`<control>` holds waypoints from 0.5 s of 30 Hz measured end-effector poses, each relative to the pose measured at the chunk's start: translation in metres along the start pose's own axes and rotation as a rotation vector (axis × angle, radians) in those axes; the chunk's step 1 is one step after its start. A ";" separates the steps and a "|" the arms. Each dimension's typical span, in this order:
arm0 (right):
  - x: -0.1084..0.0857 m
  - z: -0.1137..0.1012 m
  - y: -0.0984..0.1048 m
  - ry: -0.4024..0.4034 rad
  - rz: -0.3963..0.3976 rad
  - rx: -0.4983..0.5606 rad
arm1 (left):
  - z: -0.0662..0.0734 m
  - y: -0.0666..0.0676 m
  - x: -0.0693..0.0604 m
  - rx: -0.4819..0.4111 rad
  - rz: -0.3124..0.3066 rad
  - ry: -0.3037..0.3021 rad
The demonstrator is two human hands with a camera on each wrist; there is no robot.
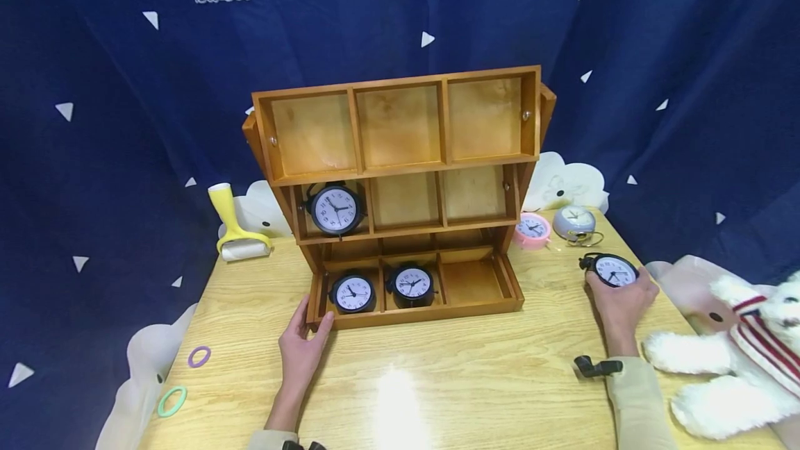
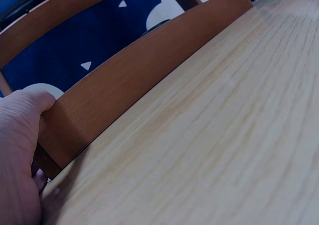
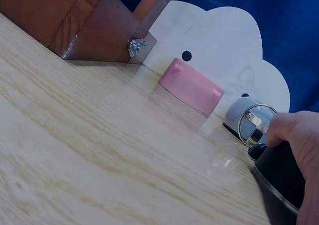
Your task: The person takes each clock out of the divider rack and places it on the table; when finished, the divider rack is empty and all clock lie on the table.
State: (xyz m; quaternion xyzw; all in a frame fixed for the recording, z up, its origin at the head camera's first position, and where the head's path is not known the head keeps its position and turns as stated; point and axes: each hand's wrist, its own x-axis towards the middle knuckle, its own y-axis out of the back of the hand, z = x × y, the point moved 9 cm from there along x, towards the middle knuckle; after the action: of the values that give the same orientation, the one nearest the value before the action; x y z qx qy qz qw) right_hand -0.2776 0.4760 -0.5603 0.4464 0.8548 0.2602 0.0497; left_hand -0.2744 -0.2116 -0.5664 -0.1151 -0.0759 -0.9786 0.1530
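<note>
My left hand (image 1: 301, 347) holds the front left corner of a tiered wooden shelf (image 1: 431, 315), its thumb over the front board in the left wrist view. At the right of the table, my right hand (image 1: 621, 304) grips a black alarm clock (image 1: 614, 271), its dial facing up. The right wrist view shows that clock's dark body (image 3: 281, 177) under the fingers. Two black alarm clocks sit in the bottom tier, one in the left compartment (image 1: 353, 294) and one in the middle (image 1: 412, 285). Another black alarm clock (image 1: 335, 209) occupies the left compartment of the middle tier.
A pink clock (image 1: 532, 230) and a grey-blue clock (image 1: 575, 222) stand behind the right hand. A yellow-handled roller (image 1: 234, 224) lies left of the shelf. Purple (image 1: 199, 357) and green (image 1: 171, 401) rings lie at the left; a white plush toy (image 1: 731, 367) is at the right edge.
</note>
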 end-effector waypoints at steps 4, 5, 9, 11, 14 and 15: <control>0.001 0.005 0.004 -0.002 0.033 0.019 | 0.001 0.000 -0.001 0.004 -0.005 0.002; 0.002 0.005 0.004 0.000 0.035 0.020 | 0.001 0.000 -0.001 0.004 -0.006 0.002; 0.004 0.003 0.007 0.004 0.007 0.027 | 0.003 0.001 -0.001 0.005 0.000 0.004; 0.005 0.000 0.008 0.003 -0.012 0.023 | 0.004 0.000 -0.001 0.012 0.000 0.004; 0.007 -0.001 0.010 -0.005 -0.039 -0.017 | 0.002 0.000 -0.001 0.016 -0.005 0.008; 0.007 -0.003 0.011 -0.001 -0.045 -0.030 | 0.002 0.000 -0.001 0.020 -0.008 0.008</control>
State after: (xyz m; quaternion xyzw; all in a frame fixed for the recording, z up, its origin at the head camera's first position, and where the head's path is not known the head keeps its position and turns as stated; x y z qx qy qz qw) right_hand -0.2745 0.4854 -0.5518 0.4263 0.8605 0.2717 0.0628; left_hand -0.2730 -0.2110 -0.5648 -0.1092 -0.0855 -0.9788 0.1505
